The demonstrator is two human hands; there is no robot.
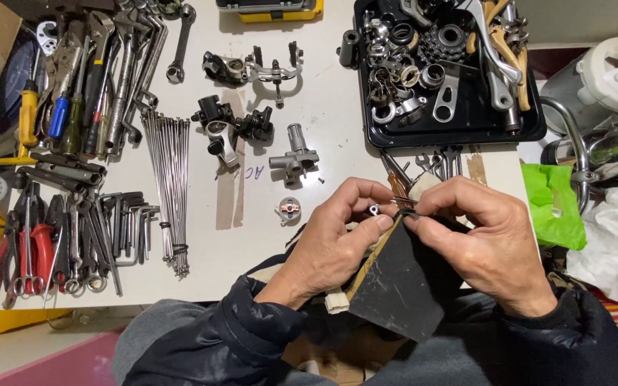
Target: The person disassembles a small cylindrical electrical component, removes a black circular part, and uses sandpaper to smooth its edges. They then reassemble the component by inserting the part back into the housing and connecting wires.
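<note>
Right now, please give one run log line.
left hand: pinches small metal part | right hand: grips dark sheet | black tray: parts

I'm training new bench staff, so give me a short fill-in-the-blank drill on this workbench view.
1. Both hands, the left hand and right hand, pinch a small metal part above a piece of ____ sheet material.
2. The black plastic tray of metal parts sits at the table's far ____ side.
3. The bundle of thin steel spokes lies ____ of the hands.

Missing: black; right; left

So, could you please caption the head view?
Both hands, left hand and right hand, pinch a small metal fitting over a black pad.
</note>
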